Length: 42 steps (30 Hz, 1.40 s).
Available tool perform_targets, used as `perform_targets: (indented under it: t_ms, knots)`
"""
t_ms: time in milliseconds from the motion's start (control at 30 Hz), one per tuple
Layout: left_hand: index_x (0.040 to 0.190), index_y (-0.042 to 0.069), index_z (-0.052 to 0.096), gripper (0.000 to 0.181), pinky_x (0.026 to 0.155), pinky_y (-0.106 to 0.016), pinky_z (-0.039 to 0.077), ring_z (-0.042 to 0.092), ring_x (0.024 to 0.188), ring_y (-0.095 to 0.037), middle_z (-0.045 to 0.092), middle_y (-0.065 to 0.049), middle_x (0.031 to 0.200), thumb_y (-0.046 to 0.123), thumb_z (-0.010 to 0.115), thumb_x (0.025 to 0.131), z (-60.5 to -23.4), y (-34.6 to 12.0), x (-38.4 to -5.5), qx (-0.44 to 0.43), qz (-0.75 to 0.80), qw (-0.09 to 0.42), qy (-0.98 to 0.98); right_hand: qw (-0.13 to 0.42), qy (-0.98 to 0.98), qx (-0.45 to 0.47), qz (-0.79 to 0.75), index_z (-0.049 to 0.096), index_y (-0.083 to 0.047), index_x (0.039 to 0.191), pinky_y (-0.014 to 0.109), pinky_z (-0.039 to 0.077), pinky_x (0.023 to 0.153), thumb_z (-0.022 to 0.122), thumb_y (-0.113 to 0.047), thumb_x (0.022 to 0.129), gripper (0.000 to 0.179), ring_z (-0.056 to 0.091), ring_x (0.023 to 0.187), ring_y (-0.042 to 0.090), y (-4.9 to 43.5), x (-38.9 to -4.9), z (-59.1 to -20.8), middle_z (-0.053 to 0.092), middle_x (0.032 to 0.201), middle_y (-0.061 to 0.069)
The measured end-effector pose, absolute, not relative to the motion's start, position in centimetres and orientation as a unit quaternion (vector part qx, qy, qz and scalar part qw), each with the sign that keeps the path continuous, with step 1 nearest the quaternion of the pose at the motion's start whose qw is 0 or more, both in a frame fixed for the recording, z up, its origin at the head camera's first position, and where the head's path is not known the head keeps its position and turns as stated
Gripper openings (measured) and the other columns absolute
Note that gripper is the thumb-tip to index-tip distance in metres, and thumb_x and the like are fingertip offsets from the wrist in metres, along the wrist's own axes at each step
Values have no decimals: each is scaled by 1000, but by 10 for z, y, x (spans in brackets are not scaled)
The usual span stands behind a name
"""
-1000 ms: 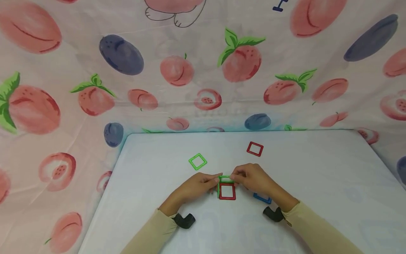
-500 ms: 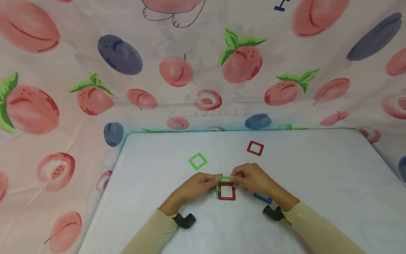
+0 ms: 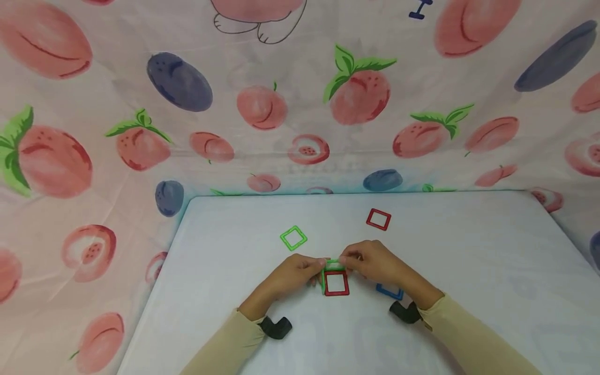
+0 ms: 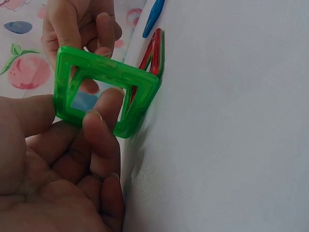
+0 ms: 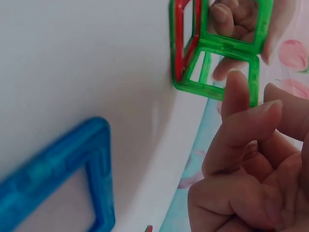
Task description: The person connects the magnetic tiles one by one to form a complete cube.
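Observation:
Near the middle of the table, a red square magnetic tile [image 3: 336,293] lies flat, joined to two green ones standing at its edges. My left hand [image 3: 294,272] pinches the green tile on the left side [image 4: 108,65] between thumb and fingers, some fingertips showing through its window. Across from it, my right hand [image 3: 375,262] pinches the outer corner of the rear green tile [image 5: 200,91]. The two green tiles meet at a corner in the right wrist view. Another green edge shows right beneath the red tile there.
A blue square tile [image 3: 390,295] lies partly under my right wrist. Farther back are a loose green tile [image 3: 299,244] and a loose red tile [image 3: 376,226]. Behind the white table [image 3: 225,234] hangs a peach-print cloth [image 3: 225,62]. Each wrist wears a black mount [image 3: 276,328].
The rear green tile tilts slightly back and forth between the fingers. Both hands stay in nearly the same place, and the loose tiles lie where they were.

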<state>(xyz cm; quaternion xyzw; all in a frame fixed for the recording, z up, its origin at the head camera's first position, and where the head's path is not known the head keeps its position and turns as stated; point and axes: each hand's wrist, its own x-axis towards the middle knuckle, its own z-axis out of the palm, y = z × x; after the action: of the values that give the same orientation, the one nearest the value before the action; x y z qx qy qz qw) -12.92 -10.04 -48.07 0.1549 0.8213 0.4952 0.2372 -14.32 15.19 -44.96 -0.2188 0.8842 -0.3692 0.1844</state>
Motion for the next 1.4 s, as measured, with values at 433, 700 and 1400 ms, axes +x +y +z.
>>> perform_targets:
  t_ms: [433,700,1400]
  knots:
    - [82,21,77,42,63,-27,35,45,66,-12,62,1,71,52,56,102,-481,-98,-127,123,493,234,829,158,914,-167,-335,76,-16,110,27,47,62,67,-36,99,23,56,74,13,193,-134,-444,65,79,-4]
    - [85,22,77,40,65,-27,37,48,67,-12,63,2,71,51,57,102,-482,-100,-128,130,489,230,832,144,928,-124,-320,77,-16,99,27,44,64,75,-34,93,20,54,76,14,227,-123,-452,61,75,-6]
    - [85,18,77,40,70,-28,43,54,72,-14,65,-3,73,48,58,103,-485,-101,-127,140,507,236,817,172,934,-79,-304,71,-13,88,31,41,66,85,-27,84,20,52,75,17,245,-121,-470,55,69,-2]
